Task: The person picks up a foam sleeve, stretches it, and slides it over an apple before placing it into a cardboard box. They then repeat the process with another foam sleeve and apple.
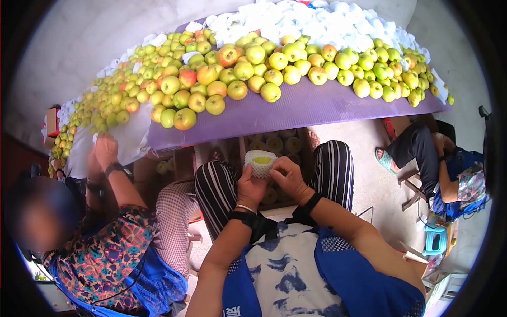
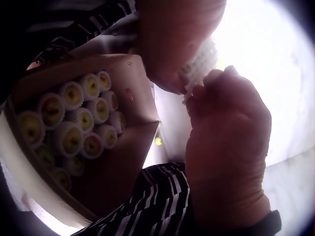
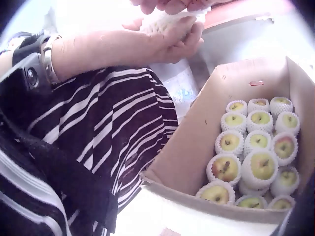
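Observation:
A yellow-green apple (image 1: 261,159) sits in a white foam net (image 1: 262,170), its top showing through the net's opening. My left hand (image 1: 252,186) holds the netted apple from below and the left, thumb along its side. At the right edge of the net, my right hand (image 1: 289,176) has curled fingers pinching the foam. Both hands are over a cardboard box (image 3: 192,147) between the knees. Inside it, netted apples (image 3: 259,142) stand in rows with their stem ends up.
Loose apples (image 1: 237,90) cover much of the purple-matted table (image 1: 317,108) ahead, with a heap of white foam nets (image 1: 317,24) behind them. To the left, another person (image 1: 113,248) reaches toward the table. A further person (image 1: 449,169) sits at the right, near a turquoise stool (image 1: 435,240).

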The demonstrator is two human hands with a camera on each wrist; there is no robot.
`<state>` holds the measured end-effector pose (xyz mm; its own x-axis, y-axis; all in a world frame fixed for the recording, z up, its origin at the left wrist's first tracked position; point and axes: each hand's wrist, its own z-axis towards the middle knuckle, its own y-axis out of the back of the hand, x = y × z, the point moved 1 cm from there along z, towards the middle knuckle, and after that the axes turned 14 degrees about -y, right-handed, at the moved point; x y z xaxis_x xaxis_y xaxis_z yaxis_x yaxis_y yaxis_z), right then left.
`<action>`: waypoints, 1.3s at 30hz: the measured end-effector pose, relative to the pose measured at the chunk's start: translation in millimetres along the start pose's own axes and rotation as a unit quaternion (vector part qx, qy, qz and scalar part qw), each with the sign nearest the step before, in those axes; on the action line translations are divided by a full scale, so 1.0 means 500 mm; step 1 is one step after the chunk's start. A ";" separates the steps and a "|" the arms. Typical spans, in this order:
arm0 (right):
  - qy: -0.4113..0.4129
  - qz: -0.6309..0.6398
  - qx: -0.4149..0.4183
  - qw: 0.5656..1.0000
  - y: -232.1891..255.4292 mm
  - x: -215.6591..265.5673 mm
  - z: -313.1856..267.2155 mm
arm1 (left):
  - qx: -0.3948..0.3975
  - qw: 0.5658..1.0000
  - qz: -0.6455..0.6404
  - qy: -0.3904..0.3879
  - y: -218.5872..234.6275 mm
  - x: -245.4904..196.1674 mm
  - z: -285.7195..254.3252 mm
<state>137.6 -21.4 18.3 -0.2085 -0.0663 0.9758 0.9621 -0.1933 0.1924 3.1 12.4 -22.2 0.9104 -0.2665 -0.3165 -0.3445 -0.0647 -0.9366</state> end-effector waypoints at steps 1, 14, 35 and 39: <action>0.000 0.000 -0.001 1.000 0.004 -0.002 0.001 | 0.001 1.000 0.001 0.001 -0.004 0.000 -0.002; 0.047 -0.084 -0.025 0.995 0.020 0.004 0.020 | 0.026 0.984 0.173 0.040 -0.017 0.002 -0.017; -0.327 0.205 0.113 0.916 0.035 -0.046 0.037 | 0.058 0.984 0.167 -0.004 -0.002 0.000 -0.013; -0.371 0.209 0.142 0.894 0.043 -0.067 0.040 | 0.043 0.989 0.142 -0.003 0.006 0.002 -0.006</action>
<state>168.6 -3.5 -8.1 0.2532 0.6126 0.7487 0.9562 -0.0411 -0.2897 2.3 9.0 -25.0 0.7818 -0.2560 -0.5686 -0.5656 0.0928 -0.8194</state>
